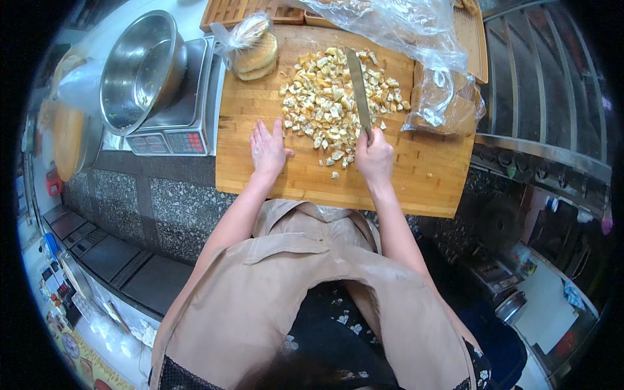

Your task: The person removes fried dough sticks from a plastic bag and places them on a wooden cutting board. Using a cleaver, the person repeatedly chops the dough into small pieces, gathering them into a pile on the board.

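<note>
My right hand is closed around the handle of a long-bladed knife, whose blade points away from me over a heap of chopped, pale yellow and white bread-like pieces. The heap lies on a wooden cutting board. My left hand rests on the board to the left of the heap, fingers spread, holding nothing. Round flat breads in a tied clear plastic bag sit at the board's back left. At its right, a brown block, perhaps bread, lies in clear plastic wrap.
A steel bowl stands tilted on a digital scale left of the board. Behind the board are a slatted wooden tray, a plastic sheet and another tray. A metal rack stands at the right.
</note>
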`<state>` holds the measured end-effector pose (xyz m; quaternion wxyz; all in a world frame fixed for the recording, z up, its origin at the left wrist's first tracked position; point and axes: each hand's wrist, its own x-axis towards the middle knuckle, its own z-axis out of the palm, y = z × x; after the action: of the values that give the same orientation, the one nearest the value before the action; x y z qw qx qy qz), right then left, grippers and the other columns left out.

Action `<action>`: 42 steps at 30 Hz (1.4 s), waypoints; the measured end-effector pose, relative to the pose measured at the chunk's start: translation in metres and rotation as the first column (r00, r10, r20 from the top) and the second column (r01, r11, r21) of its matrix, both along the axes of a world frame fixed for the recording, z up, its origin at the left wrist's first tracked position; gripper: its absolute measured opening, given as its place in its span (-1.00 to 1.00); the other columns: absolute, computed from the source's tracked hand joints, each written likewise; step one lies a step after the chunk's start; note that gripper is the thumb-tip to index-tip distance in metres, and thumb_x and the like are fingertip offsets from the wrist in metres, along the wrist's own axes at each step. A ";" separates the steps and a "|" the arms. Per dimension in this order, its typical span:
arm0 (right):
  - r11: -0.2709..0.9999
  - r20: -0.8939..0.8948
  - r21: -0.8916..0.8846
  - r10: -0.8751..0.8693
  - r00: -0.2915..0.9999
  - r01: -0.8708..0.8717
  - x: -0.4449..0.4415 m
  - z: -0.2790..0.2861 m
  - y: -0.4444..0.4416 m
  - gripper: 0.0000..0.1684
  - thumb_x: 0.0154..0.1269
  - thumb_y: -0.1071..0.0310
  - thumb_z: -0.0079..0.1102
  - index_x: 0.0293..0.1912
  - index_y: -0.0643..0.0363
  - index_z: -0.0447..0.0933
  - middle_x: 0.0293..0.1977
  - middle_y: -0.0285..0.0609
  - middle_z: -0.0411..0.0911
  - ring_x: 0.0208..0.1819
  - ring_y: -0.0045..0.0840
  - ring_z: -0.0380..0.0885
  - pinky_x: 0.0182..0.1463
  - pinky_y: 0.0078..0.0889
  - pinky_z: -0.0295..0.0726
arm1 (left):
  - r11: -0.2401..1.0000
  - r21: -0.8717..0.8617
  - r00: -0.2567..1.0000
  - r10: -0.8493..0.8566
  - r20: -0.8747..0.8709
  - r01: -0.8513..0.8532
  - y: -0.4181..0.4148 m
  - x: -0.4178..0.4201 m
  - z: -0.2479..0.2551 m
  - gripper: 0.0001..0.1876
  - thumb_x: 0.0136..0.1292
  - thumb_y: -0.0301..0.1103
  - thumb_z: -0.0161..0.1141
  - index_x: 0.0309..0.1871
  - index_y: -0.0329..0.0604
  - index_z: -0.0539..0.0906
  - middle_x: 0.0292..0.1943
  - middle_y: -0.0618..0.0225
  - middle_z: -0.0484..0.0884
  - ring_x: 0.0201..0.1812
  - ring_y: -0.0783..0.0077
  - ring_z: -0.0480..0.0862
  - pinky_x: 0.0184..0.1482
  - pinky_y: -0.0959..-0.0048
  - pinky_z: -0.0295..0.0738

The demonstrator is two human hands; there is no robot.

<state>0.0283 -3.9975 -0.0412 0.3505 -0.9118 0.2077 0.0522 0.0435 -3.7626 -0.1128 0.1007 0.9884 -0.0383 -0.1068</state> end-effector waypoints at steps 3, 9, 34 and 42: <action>0.987 -0.153 -0.141 0.058 0.987 -0.080 -0.002 -0.031 -0.010 -0.67 0.32 0.18 0.04 -0.31 0.30 0.52 -0.46 0.23 0.59 -0.33 0.11 0.60 -0.20 0.10 0.54 | 1.000 -0.007 1.000 -0.017 -0.021 0.017 -0.002 0.000 0.005 0.02 -0.22 -0.12 0.57 0.38 -0.02 0.25 0.31 -0.39 0.23 0.34 -0.24 0.29 0.37 -0.03 0.17; 0.994 0.081 0.111 -0.028 0.996 0.019 -0.010 0.001 0.001 -0.69 0.29 0.19 0.09 -0.32 0.28 0.52 -0.47 0.23 0.59 -0.33 0.10 0.60 -0.20 0.11 0.54 | 0.999 -0.018 0.999 0.029 -0.017 -0.029 -0.002 -0.003 0.000 0.00 -0.20 -0.14 0.57 0.37 0.00 0.25 0.34 -0.38 0.18 0.35 -0.24 0.28 0.34 0.04 0.24; 0.975 -0.100 -0.083 0.197 0.975 -0.205 0.019 0.009 0.008 -0.73 0.27 0.21 0.09 -0.28 0.25 0.52 -0.44 0.17 0.61 -0.31 0.08 0.61 -0.15 0.02 0.57 | 0.993 -0.094 0.997 0.066 -0.032 -0.069 -0.003 -0.002 0.001 -0.01 -0.22 -0.25 0.58 0.36 0.01 0.26 0.37 -0.40 0.11 0.37 -0.32 0.22 0.30 0.05 0.34; 0.977 -0.130 -0.172 0.104 0.986 -0.125 0.008 -0.009 -0.022 -0.68 0.30 0.19 0.04 -0.31 0.29 0.53 -0.47 0.20 0.59 -0.33 0.10 0.60 -0.19 0.09 0.53 | 0.995 -0.085 0.998 0.052 -0.045 -0.056 -0.004 0.001 0.006 0.00 -0.23 -0.25 0.58 0.36 0.01 0.26 0.37 -0.40 0.10 0.38 -0.30 0.22 0.29 0.07 0.35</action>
<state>0.0359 -4.0194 -0.0505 0.2503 -0.9452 0.1794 0.1083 0.0444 -3.7671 -0.1070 0.1471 0.9813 -0.0140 -0.1232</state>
